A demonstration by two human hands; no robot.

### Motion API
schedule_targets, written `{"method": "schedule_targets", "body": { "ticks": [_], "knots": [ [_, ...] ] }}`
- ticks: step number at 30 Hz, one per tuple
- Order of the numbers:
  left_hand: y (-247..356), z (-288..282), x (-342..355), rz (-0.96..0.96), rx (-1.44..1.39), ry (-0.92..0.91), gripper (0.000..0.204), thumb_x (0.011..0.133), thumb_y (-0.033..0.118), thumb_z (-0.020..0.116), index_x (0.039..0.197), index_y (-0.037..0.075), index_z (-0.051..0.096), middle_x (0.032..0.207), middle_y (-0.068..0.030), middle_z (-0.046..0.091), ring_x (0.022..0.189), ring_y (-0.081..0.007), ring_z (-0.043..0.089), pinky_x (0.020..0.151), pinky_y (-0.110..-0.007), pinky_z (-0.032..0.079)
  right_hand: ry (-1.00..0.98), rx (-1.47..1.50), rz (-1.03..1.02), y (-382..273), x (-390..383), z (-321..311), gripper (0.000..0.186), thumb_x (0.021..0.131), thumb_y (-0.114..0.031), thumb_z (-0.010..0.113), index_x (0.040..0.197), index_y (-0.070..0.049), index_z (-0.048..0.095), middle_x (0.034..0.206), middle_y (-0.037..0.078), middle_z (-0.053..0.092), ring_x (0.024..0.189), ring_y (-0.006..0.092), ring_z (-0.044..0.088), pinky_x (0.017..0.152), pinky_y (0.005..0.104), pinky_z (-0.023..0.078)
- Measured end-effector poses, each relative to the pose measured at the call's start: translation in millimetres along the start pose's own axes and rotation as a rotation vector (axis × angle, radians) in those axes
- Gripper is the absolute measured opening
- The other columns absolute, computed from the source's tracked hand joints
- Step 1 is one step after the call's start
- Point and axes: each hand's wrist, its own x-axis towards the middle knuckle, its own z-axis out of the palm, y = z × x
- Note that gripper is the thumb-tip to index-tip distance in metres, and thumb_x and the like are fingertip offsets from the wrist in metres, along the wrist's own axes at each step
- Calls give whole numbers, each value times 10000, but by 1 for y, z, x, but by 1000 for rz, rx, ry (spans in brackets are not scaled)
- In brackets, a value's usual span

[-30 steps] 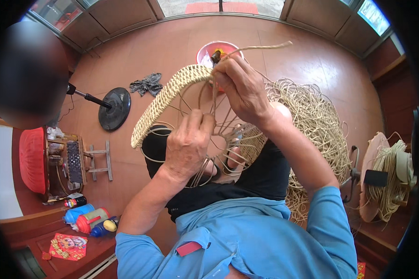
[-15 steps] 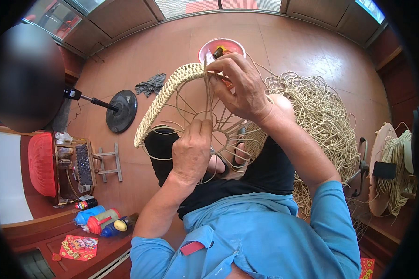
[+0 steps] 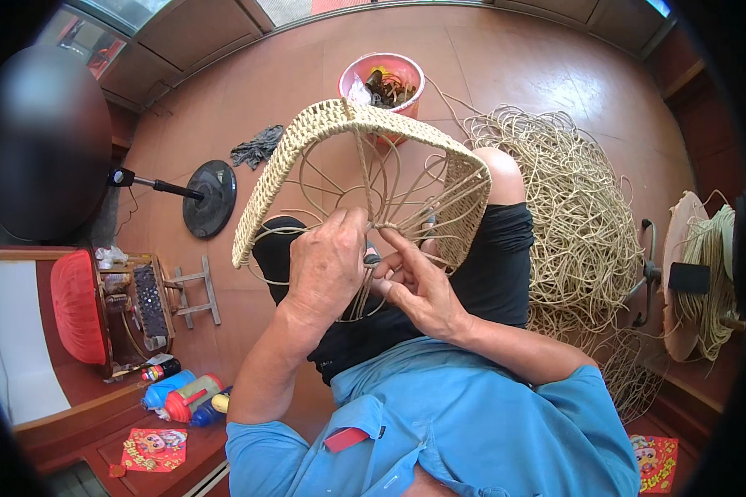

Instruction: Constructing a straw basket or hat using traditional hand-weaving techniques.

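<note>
A piece woven from pale cord (image 3: 307, 137) rests over my lap, with a thick plaited rim and thin cord spokes running to a small ring in the middle. My left hand (image 3: 327, 265) is closed, its fingertips pinching a tan cord (image 3: 360, 166) beside that ring. Just to the right, my right hand (image 3: 423, 290) is turned partly upward. Its index finger touches the ring, and its thumb and curled fingers close round cord, mostly hidden between the two hands.
A pink bucket (image 3: 413, 93) holding dark items stands beyond the woven piece. A big heap of loose cord (image 3: 564, 224) lies on the floor at right, near a cord spool (image 3: 688, 282). At left are a fan base (image 3: 210, 199), a grey rag (image 3: 257, 147) and several bottles (image 3: 192, 396).
My right hand has come down from the far rim to the middle ring, beside my left hand. The view has shifted, so the rim's right side now shows.
</note>
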Motion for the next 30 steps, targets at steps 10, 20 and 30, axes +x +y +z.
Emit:
{"method": "schedule_targets", "body": {
  "ticks": [10, 20, 30],
  "knots": [
    [-6, 0, 5, 26, -32, -11, 109, 1006, 140, 712, 1017, 49, 653, 910, -158, 728, 832, -396, 753, 715, -499, 582, -59, 228, 145, 7, 33, 9, 372, 1164, -313, 584, 1396, -22, 584, 1018, 45, 656, 725, 107, 612, 645, 297, 518],
    [-33, 6, 32, -2, -187, -121, 144, 1052, 128, 658, 986, 12, 713, 888, -181, 762, 869, -390, 772, 761, -499, 571, -27, -161, 131, 6, 52, -19, 459, 1147, -388, 554, 838, -57, 633, 643, -14, 511, 615, 102, 463, 581, 335, 384],
    [-5, 21, -2, -159, -416, 445, 131, 1058, 149, 711, 1104, 35, 755, 879, -144, 741, 826, -352, 758, 719, -447, 581, -75, -40, 95, 1, 28, -15, 435, 1156, -401, 550, 916, -54, 654, 671, -39, 481, 604, 69, 441, 563, 292, 349]
  ]
}}
